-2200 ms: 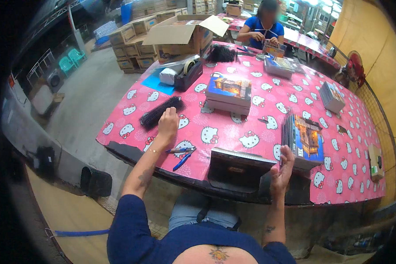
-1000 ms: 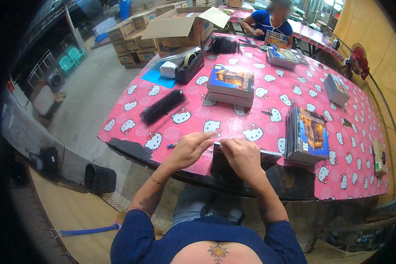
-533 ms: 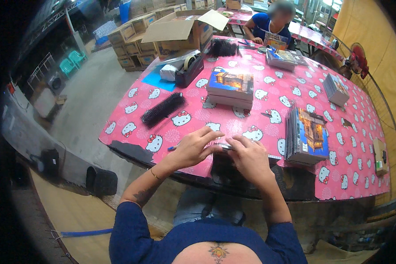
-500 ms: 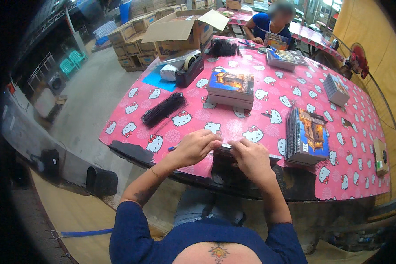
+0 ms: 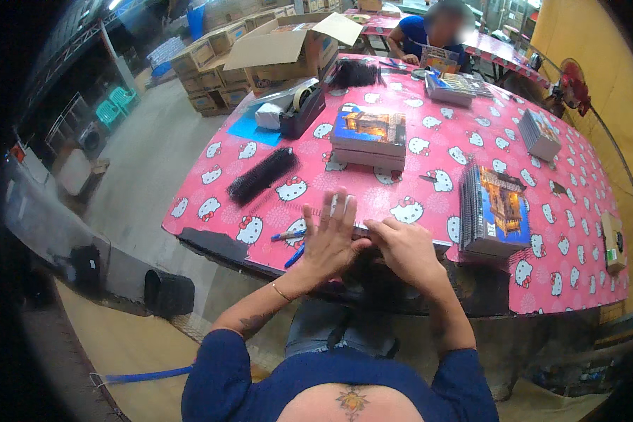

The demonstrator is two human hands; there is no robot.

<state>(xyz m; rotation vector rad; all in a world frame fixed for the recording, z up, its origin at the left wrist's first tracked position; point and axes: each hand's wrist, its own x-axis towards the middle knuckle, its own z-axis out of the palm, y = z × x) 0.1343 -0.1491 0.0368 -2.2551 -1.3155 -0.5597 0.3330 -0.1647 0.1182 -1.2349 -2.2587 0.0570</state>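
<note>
Pink-covered, a broad table [image 5: 228,191] is stretching past an open carton [image 5: 273,74] at far left and a book stack [image 5: 496,211] at near right, while at the near edge a dark object [image 5: 371,269] is sitting beside the splayed left hand [image 5: 333,243] and under the curling right hand [image 5: 406,251], whose grip I cannot tell.

Dark piece [image 5: 373,262] | pale top strip [image 5: 441,246] | table's [image 5: 577,278] near edge | mostly hidden

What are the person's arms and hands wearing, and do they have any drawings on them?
The left hand and right hand have no gloves. Dark blue sleeves end near the elbows. A thin gold-coloured bracelet circles the left wrist, and a dark tattoo marks the left forearm.
</note>
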